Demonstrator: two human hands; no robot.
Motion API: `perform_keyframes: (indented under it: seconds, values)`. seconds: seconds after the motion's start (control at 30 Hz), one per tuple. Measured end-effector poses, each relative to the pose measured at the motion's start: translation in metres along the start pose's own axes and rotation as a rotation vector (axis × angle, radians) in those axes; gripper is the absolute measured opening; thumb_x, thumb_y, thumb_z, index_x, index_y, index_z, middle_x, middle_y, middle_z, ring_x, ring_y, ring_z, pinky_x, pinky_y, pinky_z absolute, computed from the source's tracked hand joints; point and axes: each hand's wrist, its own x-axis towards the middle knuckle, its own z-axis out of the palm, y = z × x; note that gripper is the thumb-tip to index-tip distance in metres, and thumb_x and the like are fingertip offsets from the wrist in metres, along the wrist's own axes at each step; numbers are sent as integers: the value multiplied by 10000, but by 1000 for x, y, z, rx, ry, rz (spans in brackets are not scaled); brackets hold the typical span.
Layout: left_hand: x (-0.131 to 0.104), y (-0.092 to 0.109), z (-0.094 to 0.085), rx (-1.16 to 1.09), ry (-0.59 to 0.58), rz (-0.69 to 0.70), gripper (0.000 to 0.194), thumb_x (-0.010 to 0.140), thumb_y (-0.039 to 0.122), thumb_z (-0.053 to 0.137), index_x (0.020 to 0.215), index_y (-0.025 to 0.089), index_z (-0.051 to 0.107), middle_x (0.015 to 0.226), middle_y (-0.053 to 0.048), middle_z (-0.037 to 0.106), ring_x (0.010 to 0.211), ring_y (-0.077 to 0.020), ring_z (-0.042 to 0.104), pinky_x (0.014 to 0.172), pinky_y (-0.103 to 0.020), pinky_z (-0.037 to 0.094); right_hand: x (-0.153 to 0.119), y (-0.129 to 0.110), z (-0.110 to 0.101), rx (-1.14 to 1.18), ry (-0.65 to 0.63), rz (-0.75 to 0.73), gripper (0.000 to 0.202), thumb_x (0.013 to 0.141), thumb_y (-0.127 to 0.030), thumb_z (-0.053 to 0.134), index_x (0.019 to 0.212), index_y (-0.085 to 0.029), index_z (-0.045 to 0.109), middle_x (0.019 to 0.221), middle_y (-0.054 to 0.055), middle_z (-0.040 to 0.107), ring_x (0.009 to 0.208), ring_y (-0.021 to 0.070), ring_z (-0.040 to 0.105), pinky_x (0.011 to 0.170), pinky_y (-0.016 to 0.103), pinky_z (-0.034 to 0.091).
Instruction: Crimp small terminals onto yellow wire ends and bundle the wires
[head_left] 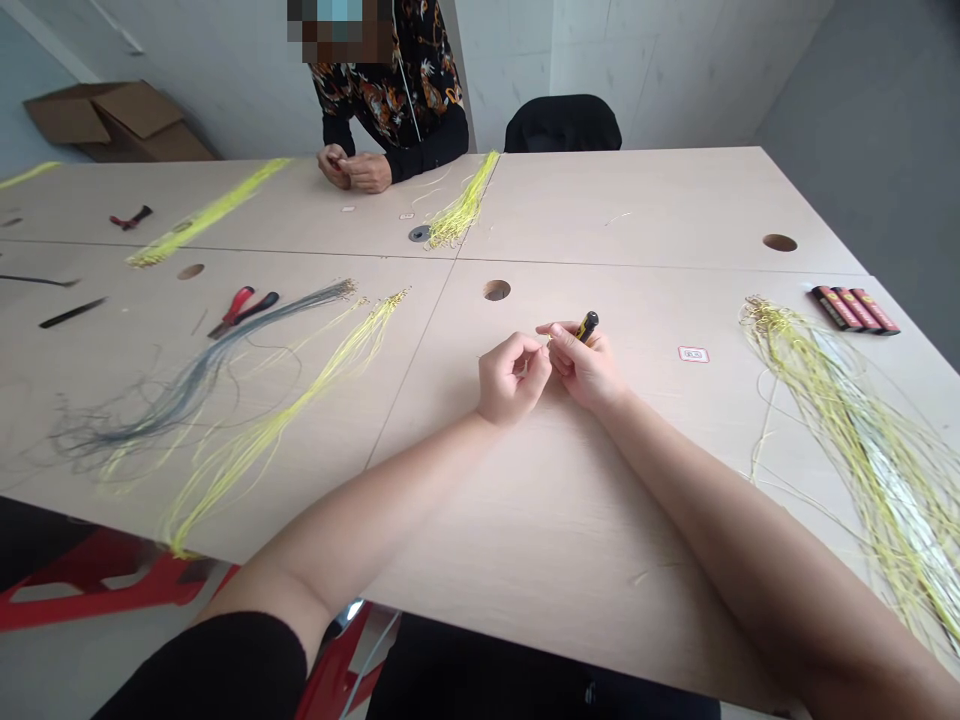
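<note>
My left hand point(514, 378) is closed, thumb and fingertips pinched together, over the middle of the table. Whatever it pinches is too small to make out. Close beside it, my right hand point(587, 368) is wrapped round a short black-and-yellow pen-like tool point(589, 325), whose dark end sticks up past the fingers. The fingertips of both hands nearly meet, and a tiny yellowish bit shows there. Left of my hands lie a bundle of yellow wires point(300, 405) and a bundle of grey wires point(195, 380). On the right spreads another yellow wire bundle point(817, 390) with gold-coloured ends.
Red-and-black pliers point(241, 312) lie at left, with smaller pliers point(131, 218) farther back. Several dark red boxes point(855, 310) and a small label point(693, 354) are at right. A person point(390, 100) sits opposite, hands together. More yellow wires point(461, 210) and a cable hole point(496, 290) lie ahead.
</note>
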Motion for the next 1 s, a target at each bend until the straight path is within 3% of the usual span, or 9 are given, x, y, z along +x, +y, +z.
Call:
perform_keyframes:
  seconds: [0.33,0.83,1.0]
  values:
    - [0,-3,0,-27,8,-25,305,899,358,549,659,181,488,513,60,441,448,-56,369,446,-189,306,-1,-1,-2,29,-88,6,317,628,-474,796,717,-185,702,419,-85,322,417,53,276,433,238,232]
    - [0,-3,-1,11,25,-39,335,905,400,532,654,183,482,521,52,443,459,-62,379,450,-196,314,0,0,-3,56,-14,1,291,660,-448,761,690,-192,624,439,-96,288,406,52,250,417,234,223]
    - [0,-3,0,8,36,-31,339,899,412,545,655,182,490,518,55,437,454,-59,373,444,-193,306,-2,-3,-2,49,-92,34,300,620,-442,784,741,-197,661,433,-101,302,403,51,257,425,233,224]
